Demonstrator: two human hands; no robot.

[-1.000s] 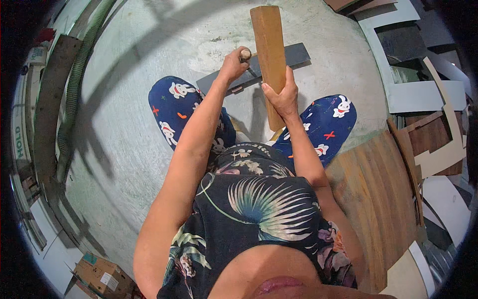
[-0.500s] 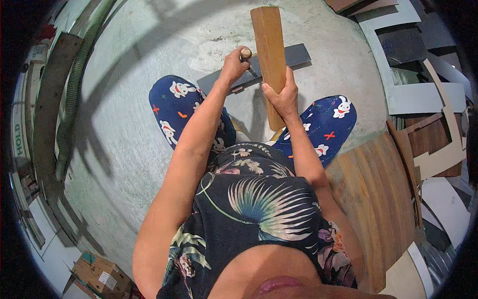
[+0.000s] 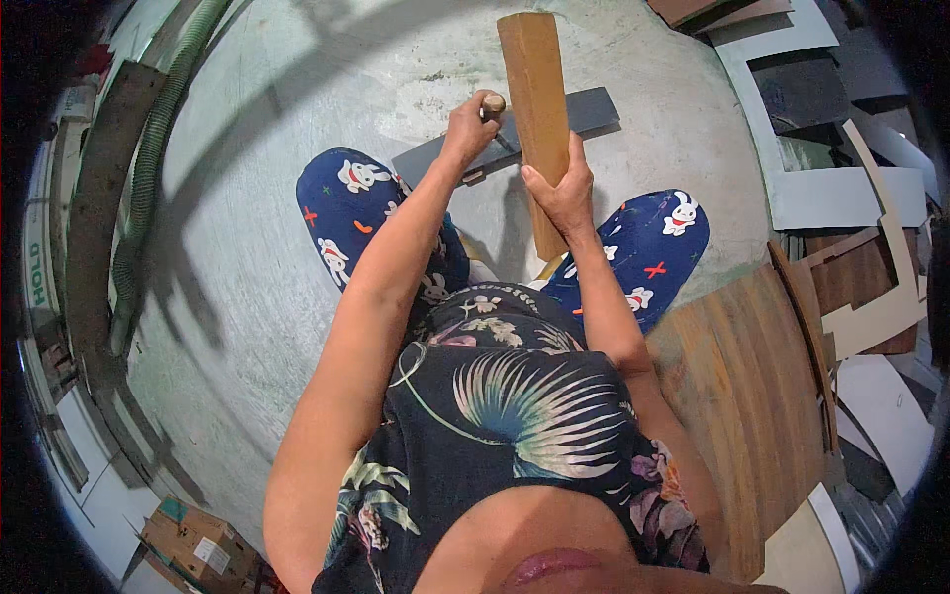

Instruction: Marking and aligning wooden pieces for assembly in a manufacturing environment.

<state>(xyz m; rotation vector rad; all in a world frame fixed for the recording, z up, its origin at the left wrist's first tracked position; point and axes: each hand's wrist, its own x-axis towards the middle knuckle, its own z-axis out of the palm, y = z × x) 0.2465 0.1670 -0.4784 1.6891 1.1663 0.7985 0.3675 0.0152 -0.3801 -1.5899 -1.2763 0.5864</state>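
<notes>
My left hand (image 3: 469, 131) is closed round a wooden-handled tool (image 3: 494, 102). The round end of its handle shows above the fist, and a thin dark shaft slants down toward a grey board; whether its tip touches the board cannot be made out. The long grey board (image 3: 589, 109) lies on the floor beyond my knees. In my right hand (image 3: 564, 198) is a thick brown wooden block (image 3: 534, 89), gripped near its lower part with the thumb across its face. The block stands lengthwise away from me and hides the middle of the grey board.
Beyond both knees stretches a concrete floor (image 3: 297, 99). A curved wooden panel (image 3: 742, 396) is at my right, with stacked board offcuts (image 3: 841, 193) farther right. At the left lie a ribbed hose (image 3: 148, 178) and a dark plank (image 3: 99, 198). A cardboard box (image 3: 198, 544) sits lower left.
My left hand and the tool's handle have shifted slightly to the right, toward the block. My right hand and the block stay in nearly the same place.
</notes>
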